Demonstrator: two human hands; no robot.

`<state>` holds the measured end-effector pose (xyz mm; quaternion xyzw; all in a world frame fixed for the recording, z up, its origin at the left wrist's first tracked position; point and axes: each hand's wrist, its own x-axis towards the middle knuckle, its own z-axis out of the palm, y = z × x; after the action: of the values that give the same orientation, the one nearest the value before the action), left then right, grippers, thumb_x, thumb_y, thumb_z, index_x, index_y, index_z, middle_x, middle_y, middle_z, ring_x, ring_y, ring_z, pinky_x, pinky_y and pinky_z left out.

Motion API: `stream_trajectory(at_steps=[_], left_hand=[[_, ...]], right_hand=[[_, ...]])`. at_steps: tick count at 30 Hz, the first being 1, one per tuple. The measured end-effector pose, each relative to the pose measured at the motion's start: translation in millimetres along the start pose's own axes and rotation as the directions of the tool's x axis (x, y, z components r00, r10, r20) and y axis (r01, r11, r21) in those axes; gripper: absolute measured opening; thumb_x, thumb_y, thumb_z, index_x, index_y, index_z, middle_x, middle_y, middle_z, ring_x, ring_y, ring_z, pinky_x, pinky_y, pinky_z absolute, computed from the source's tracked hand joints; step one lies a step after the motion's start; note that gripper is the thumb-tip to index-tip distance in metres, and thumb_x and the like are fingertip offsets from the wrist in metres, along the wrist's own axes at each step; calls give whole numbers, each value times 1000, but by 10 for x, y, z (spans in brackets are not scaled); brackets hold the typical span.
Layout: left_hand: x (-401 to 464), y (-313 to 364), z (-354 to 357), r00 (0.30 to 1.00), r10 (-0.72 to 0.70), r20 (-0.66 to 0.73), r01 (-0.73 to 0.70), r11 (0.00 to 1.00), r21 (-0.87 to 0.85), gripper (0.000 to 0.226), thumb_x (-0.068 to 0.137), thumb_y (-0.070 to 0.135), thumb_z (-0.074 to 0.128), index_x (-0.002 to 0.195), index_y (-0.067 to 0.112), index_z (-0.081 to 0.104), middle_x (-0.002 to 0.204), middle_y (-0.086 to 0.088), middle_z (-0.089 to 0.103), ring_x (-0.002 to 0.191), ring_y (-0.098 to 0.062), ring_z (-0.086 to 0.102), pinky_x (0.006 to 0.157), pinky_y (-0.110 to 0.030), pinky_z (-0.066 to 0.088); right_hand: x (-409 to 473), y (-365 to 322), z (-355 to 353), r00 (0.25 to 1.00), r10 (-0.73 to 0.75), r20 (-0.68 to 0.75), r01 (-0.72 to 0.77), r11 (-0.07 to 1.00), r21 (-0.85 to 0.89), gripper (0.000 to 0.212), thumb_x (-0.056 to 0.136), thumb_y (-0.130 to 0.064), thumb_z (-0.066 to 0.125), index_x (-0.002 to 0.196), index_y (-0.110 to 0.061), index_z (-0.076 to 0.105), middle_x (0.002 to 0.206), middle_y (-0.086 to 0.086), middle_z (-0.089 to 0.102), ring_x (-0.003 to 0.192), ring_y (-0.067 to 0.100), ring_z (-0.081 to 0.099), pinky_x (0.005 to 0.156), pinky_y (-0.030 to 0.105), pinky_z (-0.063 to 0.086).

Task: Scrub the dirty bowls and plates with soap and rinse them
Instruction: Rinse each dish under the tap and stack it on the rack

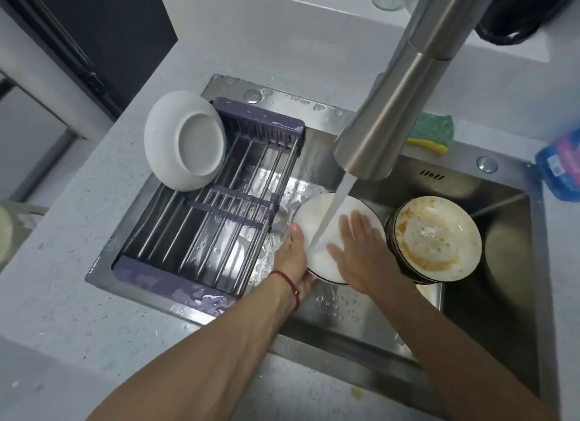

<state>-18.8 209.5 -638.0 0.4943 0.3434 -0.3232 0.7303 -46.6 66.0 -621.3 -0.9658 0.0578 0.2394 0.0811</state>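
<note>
A white dark-rimmed plate [317, 219] is held tilted in the steel sink [489, 332] under running water from the faucet [408, 84]. My left hand [293, 260] grips the plate's left edge, thumb on the rim. My right hand [361, 248] lies flat on the plate's face, fingers spread, holding nothing. To the right stands a stack of dirty bowls [436, 235], the top one smeared with orange-yellow residue. A clean white plate [185, 141] leans upside down on the purple drying rack [219, 207].
A green and yellow sponge [433, 133] lies on the sink's back ledge. A blue packet [561, 166] sits at the right edge. Grey counter [94, 295] surrounds the sink. Glass jars stand on the back shelf.
</note>
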Motion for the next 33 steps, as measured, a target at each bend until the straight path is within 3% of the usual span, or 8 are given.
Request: stream_trajectory(at_steps=[4,9,14,18,21,25,29,33], left_hand=[[-36,30,38,998,-48,50,49,998,-38,86,85,76,38,132,9,65,114,-21,76,106,-36,74,90,-57,60],[70,77,-84,995,-104,-7,103,993,-60,92,88,80,33,138,7,59,118,-21,75,103,-35,76,75,-46,65],[75,-30,-15,998,1,-63,-3,1000,-31,72,95,72,41,135,16,63,118,-15,76,102,-36,75,83,-57,63],[138,62,-40,998,-60,8,60,995,-79,85,89,79,41,136,11,63,118,-21,75,106,-35,75,90,-58,60],[148,117,-121,996,-65,-61,61,996,-67,90,84,80,46,134,7,61,113,-23,75,100,-36,76,92,-54,61],[42,43,-92,988,-21,-152,11,998,-67,96,75,88,52,129,10,62,117,-16,74,96,-36,76,79,-55,64],[279,-237,-144,982,-14,-188,19,999,27,140,34,110,46,136,15,62,116,-13,76,102,-35,75,93,-54,60],[121,-20,-190,988,-66,-137,66,998,-5,94,78,87,49,128,9,66,105,-18,78,94,-34,78,89,-55,62]], right_hand=[[267,-392,-89,976,-216,-29,217,976,13,83,97,-64,-13,164,-18,5,171,9,-6,158,28,-9,126,56,-1],[-36,32,-28,789,-603,118,584,796,157,57,109,-55,12,148,-35,49,157,-11,42,148,3,27,126,46,17],[247,278,13,952,-293,-91,284,954,-102,67,106,-45,16,158,-5,30,166,17,25,154,34,24,117,56,34],[360,-392,105,945,-321,-53,326,930,168,70,103,-67,4,163,-34,-7,170,-7,-7,157,20,-12,128,51,0],[21,-173,60,792,-610,-3,605,784,137,55,113,-43,20,164,-23,17,170,0,17,158,15,6,129,39,6],[-80,381,133,862,-475,-179,470,880,-72,46,112,-21,30,147,-1,51,159,17,39,148,34,38,122,47,32],[281,-175,133,955,-236,-177,222,970,-95,71,107,-47,2,160,-8,28,169,15,12,157,34,11,124,56,17],[125,-506,41,872,-485,-65,486,843,232,58,110,-51,13,163,-28,18,165,-3,30,152,14,24,127,37,11]])
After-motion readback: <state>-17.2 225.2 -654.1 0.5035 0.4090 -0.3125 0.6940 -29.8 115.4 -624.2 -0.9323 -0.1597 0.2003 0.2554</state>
